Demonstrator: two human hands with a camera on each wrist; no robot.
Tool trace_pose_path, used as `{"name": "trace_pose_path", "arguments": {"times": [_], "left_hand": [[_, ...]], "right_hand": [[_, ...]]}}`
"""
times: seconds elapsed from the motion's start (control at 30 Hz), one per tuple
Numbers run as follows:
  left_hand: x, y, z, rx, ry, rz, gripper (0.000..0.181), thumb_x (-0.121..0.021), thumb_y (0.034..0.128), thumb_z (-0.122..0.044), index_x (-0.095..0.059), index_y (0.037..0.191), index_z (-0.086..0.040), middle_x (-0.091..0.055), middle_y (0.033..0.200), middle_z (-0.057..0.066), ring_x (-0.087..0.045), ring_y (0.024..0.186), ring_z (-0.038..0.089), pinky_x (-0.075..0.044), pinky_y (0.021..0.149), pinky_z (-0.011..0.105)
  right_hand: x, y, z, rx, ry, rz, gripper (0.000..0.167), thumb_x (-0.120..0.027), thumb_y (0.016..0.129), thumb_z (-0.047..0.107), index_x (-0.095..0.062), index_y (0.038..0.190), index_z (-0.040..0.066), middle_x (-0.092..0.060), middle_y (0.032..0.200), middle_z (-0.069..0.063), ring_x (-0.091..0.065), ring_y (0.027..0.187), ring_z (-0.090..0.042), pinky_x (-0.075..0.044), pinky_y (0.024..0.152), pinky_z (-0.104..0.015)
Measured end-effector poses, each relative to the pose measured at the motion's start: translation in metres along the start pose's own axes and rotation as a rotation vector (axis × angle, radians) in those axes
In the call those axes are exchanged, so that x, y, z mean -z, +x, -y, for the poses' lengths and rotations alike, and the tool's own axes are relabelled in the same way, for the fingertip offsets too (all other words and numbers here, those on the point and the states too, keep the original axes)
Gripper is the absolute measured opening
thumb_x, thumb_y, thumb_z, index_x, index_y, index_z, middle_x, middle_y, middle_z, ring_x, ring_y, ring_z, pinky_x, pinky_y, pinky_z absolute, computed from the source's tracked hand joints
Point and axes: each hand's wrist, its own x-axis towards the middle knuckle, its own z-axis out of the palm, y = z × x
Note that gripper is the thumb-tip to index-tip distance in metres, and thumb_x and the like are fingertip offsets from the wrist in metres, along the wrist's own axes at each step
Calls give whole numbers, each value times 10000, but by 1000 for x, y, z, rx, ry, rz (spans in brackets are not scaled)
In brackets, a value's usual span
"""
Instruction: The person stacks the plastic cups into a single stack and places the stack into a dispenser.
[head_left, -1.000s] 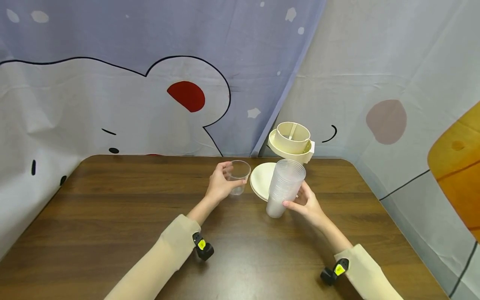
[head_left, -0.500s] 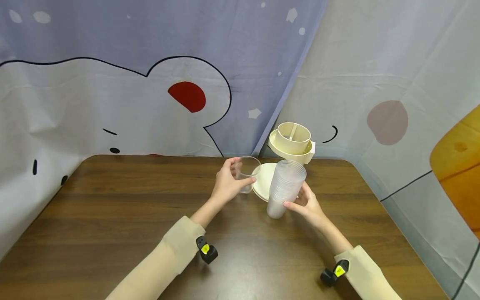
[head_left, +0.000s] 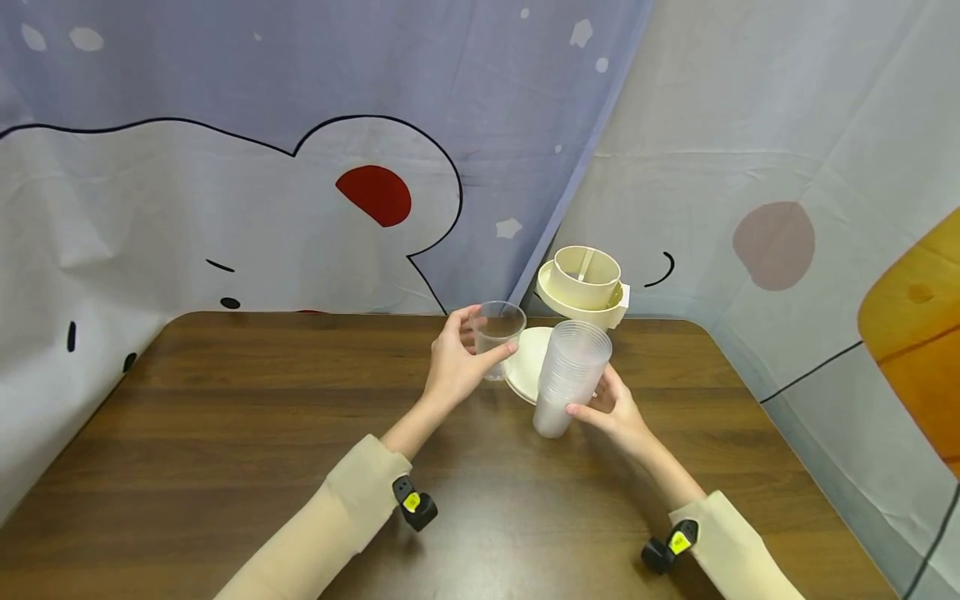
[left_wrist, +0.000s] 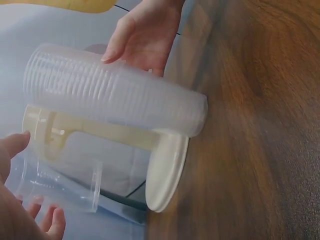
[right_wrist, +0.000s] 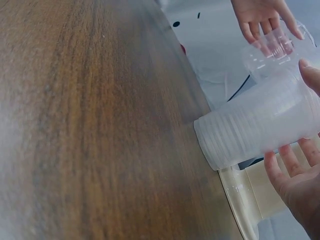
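My left hand point(head_left: 456, 367) holds one clear plastic cup point(head_left: 498, 332) between thumb and fingers, mouth up. In the left wrist view this cup point(left_wrist: 65, 185) hangs apart from the tabletop. A tall stack of nested plastic cups point(head_left: 574, 362) leans slightly in my right hand point(head_left: 613, 412), gripped low by thumb and fingers. Its bottom end meets or nearly meets the table in the right wrist view, where the stack point(right_wrist: 255, 122) hides part of the stand. Behind it rises a cream cup stand point(head_left: 581, 292) with a ring on top and a round base point(head_left: 522, 358).
The brown wooden table point(head_left: 247, 467) spreads in front and to the left. A printed cloth point(head_left: 225, 200) hangs behind its back edge and along the right side. The stand is close to the back edge, just beyond the stack.
My left hand has moved right and slightly up with the single cup, closer to the stack and the stand's base. The right hand and the stack have stayed almost still.
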Motion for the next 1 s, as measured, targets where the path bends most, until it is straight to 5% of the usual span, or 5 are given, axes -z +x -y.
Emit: {"name": "trace_pose_path", "arguments": {"times": [0.43,1.0], "left_hand": [[1,4,-14,-91,-82,-68,695,-825,749,-242,-489,1332,-68,-627,1242,143,-600,1119,284,-537,886,418],[-2,0,-43,-148,-131,-62,715,-836,732,-240,-491,1340,-89,-622,1265,104,-594,1137,240,-537,911,394]], "right_hand": [[-1,2,-1,-15,-6,-12,718,-672,792,-90,-385,1408,143,-573,1262,100,-561,1157,-51,-515,908,-220],[-1,1,0,-24,-6,-21,720,-671,797,-86,-378,1412,144,-570,1263,100,-557,1158,-47,-513,906,-215]]}}
